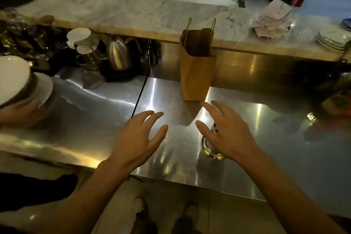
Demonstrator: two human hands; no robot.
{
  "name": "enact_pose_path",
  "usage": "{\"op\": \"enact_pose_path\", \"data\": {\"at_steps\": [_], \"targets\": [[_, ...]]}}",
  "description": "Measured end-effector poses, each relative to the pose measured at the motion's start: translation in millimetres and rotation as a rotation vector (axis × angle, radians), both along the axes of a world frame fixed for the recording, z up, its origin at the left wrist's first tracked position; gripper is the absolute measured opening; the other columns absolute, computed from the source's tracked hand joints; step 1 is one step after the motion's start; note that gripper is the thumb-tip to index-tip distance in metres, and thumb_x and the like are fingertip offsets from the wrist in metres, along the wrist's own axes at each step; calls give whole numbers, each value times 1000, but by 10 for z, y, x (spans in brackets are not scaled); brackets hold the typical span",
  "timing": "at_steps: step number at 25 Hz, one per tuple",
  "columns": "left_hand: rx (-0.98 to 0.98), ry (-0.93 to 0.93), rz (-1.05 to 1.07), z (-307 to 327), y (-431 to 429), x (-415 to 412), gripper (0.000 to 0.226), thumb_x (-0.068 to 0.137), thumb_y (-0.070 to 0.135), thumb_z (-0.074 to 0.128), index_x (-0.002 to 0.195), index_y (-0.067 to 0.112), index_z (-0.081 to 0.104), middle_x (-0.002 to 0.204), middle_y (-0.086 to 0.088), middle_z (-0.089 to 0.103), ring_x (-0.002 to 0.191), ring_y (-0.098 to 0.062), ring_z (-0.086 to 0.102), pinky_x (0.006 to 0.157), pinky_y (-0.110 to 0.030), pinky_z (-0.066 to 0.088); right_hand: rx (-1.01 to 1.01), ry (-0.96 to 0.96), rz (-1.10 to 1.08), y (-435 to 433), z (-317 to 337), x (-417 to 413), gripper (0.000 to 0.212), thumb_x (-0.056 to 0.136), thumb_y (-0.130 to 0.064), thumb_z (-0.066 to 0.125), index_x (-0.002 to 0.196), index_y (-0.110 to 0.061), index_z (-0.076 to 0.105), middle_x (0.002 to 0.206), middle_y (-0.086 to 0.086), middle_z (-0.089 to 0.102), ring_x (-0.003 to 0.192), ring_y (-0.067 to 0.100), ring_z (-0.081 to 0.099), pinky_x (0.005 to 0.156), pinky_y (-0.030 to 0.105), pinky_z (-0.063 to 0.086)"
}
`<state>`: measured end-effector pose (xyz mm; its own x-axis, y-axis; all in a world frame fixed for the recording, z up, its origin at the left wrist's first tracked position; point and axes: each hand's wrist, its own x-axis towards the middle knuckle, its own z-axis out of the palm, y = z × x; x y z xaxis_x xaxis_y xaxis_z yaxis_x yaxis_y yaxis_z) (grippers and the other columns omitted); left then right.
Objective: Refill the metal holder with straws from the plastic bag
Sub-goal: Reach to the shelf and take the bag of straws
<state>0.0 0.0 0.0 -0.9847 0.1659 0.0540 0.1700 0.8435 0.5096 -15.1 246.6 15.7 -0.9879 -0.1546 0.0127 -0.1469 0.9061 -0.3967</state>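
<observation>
Holder (211,148) stands beneath the spread right grip (230,135).

Shiny metal holder (209,148), standing on steel counter (275,154)

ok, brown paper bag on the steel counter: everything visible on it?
The brown paper bag is a tall, flat-bottomed kraft carrier with two twisted loop handles sticking up. Its mouth is open; the inside is dark, contents unseen. It stands upright on the brushed steel counter, in front of the raised marble ledge; contact with the ledge cannot be told. The open right hand hovers near its base, seemingly not touching.
</observation>
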Motion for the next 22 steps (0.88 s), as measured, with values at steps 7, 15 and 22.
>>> {"op": "enact_pose_path", "data": {"at_steps": [7,15,22], "targets": [[-21,25,220,-174,-398,447,61,91,61,29,135,26,53,136,1,57,125,-15,50,102,-35,43,-33,-36,232,-525,-188,-94,63,93,-65,36,148,-34,29,154,1,37,138,24,39,109,44,37],[-29,76,527,-137,-1528,1454,53,93,58,35,132,28,53,131,3,58,118,-17,54,96,-39,48,-13,-27,545,-2060,-99,367,68,88,-68,31,148,-36,30,157,-2,32,143,21,32,115,43,30],[-81,75,944,-64,-2355,2845,50,94,56,34,132,29,52,129,5,57,117,-16,53,94,-38,47,-32,66,997,-3602,-29,1153,61,92,-59,39,144,-27,40,142,3,48,126,24,49,100,32,41]]}}
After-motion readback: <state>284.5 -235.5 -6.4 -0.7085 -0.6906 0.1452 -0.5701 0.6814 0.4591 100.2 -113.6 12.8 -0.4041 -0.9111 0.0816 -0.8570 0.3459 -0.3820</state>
